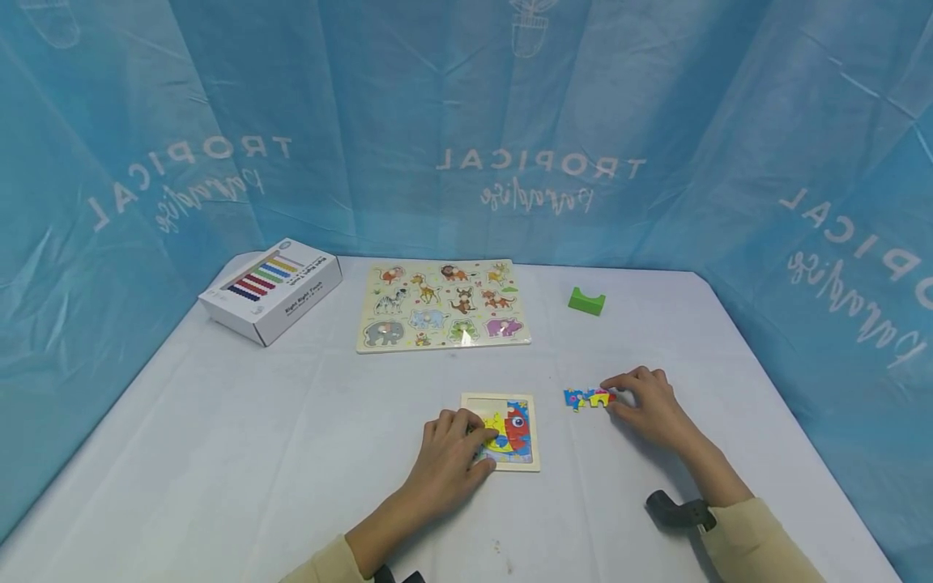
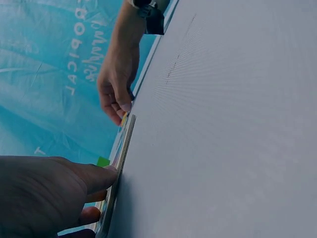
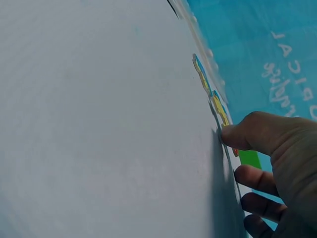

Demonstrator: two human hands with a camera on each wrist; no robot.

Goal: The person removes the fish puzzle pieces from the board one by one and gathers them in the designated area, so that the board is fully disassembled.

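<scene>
A small fish jigsaw in a wooden tray (image 1: 537,441) lies on the table, with red, yellow and blue pieces in it and bare board at its upper left. Over the tray's left side rests my left hand (image 1: 452,461), its fingertips on the puzzle and the thumb by the near edge; the hand covers part of the picture. To the right of the tray, my right hand (image 1: 652,409) pinches the red end of a yellow, blue and red puzzle piece (image 1: 599,397) between thumb and index finger. Another blue puzzle piece (image 1: 573,397) lies against its left end.
Behind the tray lies a larger animal peg puzzle (image 1: 437,340). A white box (image 1: 291,295) with coloured bars printed on it stands at the back left. The green block (image 1: 586,302) sits at the back right. Blue curtains (image 1: 408,105) surround the white table (image 1: 313,421).
</scene>
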